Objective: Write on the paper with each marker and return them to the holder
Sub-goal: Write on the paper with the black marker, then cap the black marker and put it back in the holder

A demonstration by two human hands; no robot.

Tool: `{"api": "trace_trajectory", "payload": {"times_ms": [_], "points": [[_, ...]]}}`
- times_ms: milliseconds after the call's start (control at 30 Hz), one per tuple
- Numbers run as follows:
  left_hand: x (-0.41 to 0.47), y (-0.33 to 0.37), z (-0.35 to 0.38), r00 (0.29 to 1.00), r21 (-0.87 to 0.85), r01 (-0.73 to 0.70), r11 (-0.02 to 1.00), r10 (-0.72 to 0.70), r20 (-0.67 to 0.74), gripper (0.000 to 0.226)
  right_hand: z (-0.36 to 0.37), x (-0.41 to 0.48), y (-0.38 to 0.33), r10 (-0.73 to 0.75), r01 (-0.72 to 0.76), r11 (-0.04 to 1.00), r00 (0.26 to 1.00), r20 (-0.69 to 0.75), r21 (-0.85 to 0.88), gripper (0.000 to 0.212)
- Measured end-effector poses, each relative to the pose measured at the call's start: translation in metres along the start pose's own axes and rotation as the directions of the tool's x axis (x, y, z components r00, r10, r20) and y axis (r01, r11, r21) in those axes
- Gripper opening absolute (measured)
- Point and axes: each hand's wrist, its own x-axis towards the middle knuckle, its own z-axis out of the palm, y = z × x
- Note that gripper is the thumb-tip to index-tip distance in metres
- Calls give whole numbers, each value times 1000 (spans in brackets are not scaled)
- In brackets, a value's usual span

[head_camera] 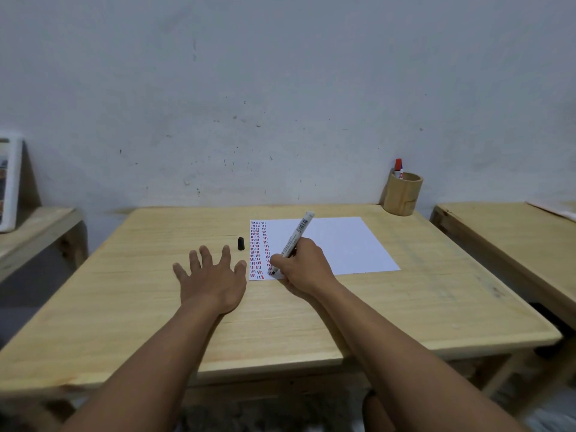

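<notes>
On the wooden worktop point(280, 322), the right hand point(304, 265) pinches the marker point(294, 236), tip on the paper point(330, 244); the left hand point(212, 280) lies flat, fingers spread, so short light strokes seem best, then the cap point(240, 244) and holder point(402, 194).

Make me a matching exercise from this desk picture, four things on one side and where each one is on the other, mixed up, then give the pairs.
Things:
1. black cap
2. red marker
3. white marker
4. left hand

Places:
A. standing in the holder
B. flat on the table, fingers spread
C. lying on the table just left of the paper
D. in the right hand, tip on the paper

Pairs: 1-C, 2-A, 3-D, 4-B
</notes>
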Motion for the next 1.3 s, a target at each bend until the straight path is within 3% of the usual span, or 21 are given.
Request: {"api": "trace_trajectory", "payload": {"times_ms": [167,267,367,533,633,733,967,1133,1300], "points": [[3,2,-1,999,-61,26,998,-27,-18,65,-2,0,2,28,-25,997,999,-44,77,26],[9,8,-10,981,-195,42,980,-77,-175,57,-4,2,4,69,-59,986,996,-62,153,22],[17,15,-20,955,-359,-66,931,-46,-293,54,-6,7,7,123,-101,957,990,-66,272,22],[31,20,-25,951,-244,-201,949,130,-279,49,-12,15,8,146,-112,901,988,-52,419,20],[42,17,-19,932,-230,-233,945,149,-332,28,-17,22,6,153,-106,853,987,-50,511,19],[44,13,-18,926,-325,-223,919,95,-365,23,-25,25,3,164,-114,796,986,-31,595,19],[31,45,-52,927,-721,-254,644,-49,-371,8,-42,27,-9,182,-107,697,983,-31,709,18],[20,73,-67,963,-906,-243,348,-27,-268,6,-61,27,-21,203,-74,600,977,-62,797,14],[10,96,-79,978,-944,-202,260,11,-206,8,-82,22,-29,194,-44,542,978,-74,839,12]]}}
